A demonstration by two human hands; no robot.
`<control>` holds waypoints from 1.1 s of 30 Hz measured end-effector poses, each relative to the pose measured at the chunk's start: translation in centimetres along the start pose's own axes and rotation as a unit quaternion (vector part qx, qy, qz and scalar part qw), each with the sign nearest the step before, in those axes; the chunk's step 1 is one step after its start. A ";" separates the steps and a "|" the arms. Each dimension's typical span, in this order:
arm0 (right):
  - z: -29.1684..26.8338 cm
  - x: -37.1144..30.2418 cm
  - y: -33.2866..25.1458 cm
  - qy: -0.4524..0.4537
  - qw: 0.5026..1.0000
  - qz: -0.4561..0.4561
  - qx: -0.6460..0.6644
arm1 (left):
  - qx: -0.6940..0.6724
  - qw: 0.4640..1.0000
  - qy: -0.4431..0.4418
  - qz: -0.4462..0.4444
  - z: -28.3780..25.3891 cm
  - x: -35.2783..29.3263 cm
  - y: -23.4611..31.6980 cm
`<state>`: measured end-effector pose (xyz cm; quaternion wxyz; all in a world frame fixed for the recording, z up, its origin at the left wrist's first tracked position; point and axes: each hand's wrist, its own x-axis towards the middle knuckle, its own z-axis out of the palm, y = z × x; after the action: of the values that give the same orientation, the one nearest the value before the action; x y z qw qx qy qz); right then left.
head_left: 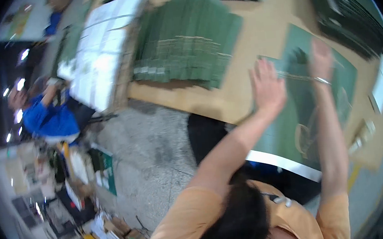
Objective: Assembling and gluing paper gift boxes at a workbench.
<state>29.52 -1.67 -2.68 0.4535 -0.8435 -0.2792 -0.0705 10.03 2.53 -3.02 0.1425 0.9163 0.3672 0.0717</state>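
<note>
A flat green sheet (293,109) with thin pale cord loops lies on the table in front of me; it looks like an unopened paper bag, and a white strip runs along its near edge. My left hand (270,88) rests on its left side with the fingers stretched out flat. Farther to the right, my right hand (322,61) lies over the sheet's upper part, fingers extended and somewhat smeared by motion. A band circles the right wrist. Neither hand grips anything that I can see.
Left of my hands, a fanned pile of green pieces with cords (183,41) covers the wooden table (231,101). A dark green stack (353,14) stands at the far right, near a small pale object (363,136). A person in blue (51,115) works at the left.
</note>
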 end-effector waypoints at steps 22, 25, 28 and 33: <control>-9.1 4.3 26.9 -0.243 0.942 0.184 -0.140 | -0.060 0.998 0.020 -0.021 -0.6 1.5 1.3; -12.0 -3.0 7.2 -0.372 0.901 0.201 -0.096 | -0.045 0.998 0.035 -0.037 -0.3 1.5 -0.3; -17.1 -10.0 5.8 -0.318 0.922 0.217 -0.049 | -0.053 0.998 0.030 -0.031 -0.4 1.5 0.8; -17.2 -13.2 10.8 -0.299 0.900 0.314 -0.052 | -0.066 0.997 0.043 -0.027 -0.3 1.8 1.3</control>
<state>26.60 -25.56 -5.48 0.3030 -0.8910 -0.1187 0.3167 12.06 2.97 -2.26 0.1883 0.8908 0.3921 0.1312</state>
